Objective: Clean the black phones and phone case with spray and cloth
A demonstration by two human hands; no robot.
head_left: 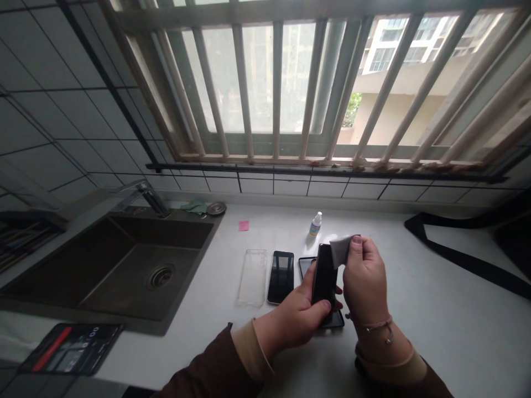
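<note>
My left hand point(305, 309) is closed around a black smartphone point(324, 276), thumb along its lower edge and fingers behind it. A grey cloth point(341, 250) is pinched in my right hand point(365, 276), and its free end hangs at the phone's upper right corner. Beneath the held phone lies a black phone case point(306, 267), partly hidden by my left hand. Another smartphone point(281, 276) lies on the counter to the left, next to a clear phone case point(253, 278). Behind the hands stands a small white bottle point(316, 225) with a coloured label.
A sink point(124, 260) with a faucet point(151, 199) is at left. A pink sticky note point(243, 225) lies on the white counter point(452, 309). At lower left is a device with a lit display point(72, 348). A black strap point(464, 237) lies at right, below the barred window.
</note>
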